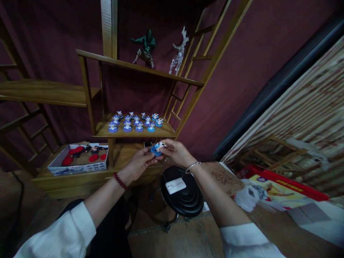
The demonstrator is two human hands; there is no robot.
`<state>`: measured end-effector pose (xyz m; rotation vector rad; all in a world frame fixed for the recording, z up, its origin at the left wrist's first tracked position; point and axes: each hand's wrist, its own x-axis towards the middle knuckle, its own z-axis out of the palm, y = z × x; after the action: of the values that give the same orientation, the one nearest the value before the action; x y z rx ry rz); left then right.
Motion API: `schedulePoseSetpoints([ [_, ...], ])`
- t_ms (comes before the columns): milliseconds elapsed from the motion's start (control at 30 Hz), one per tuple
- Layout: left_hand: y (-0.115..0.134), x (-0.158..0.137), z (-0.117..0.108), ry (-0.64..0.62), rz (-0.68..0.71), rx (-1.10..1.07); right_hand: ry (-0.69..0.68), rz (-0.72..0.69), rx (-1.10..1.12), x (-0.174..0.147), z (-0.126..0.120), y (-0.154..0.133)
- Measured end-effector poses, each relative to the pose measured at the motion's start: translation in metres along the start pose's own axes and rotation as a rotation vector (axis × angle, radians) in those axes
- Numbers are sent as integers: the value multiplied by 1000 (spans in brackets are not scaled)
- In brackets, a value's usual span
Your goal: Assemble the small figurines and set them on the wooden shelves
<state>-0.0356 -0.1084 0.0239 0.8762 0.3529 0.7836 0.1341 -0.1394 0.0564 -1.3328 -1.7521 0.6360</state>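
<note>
Between my two hands is a small figurine (pixel 156 149) on a blue round base, with a white and black upper part. My left hand (pixel 139 162) grips the base from the left, thumb and fingers closed on its edge. From the right, my right hand (pixel 176 152) pinches the upper part of the same figurine, hiding some of it. Just beyond my hands, a wooden shelf (pixel 104 131) bears several similar figurines in rows. Purple figurines (pixel 127 125) stand at the front and middle, black and white ones (pixel 119 115) at the back, blue-based ones (pixel 159 122) at the right.
An open box (pixel 77 169) with red discs and dark figures stands at the lower left. On the upper shelf are a green figure (pixel 148 43) and a clear deer (pixel 178 55). Below my hands is a black stool (pixel 188 204) with a white card-like item (pixel 175 185). A red-yellow box (pixel 279 188) lies right.
</note>
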Motion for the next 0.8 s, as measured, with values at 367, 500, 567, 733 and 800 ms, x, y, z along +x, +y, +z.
schedulePoseSetpoints([
  [367,15,-30,-7,-6,92,17,-26,-33,108,-2,18,-36],
  [500,21,-40,-14,-29,131,-1,-16,-24,116,0,26,-51],
  [567,23,-45,-18,-45,157,-6,-17,-18,110,2,30,-58],
  [733,30,-57,-24,-37,197,-16,-7,19,93,6,38,-68],
  [800,32,-62,-25,-23,202,-29,-8,30,83,7,42,-72],
])
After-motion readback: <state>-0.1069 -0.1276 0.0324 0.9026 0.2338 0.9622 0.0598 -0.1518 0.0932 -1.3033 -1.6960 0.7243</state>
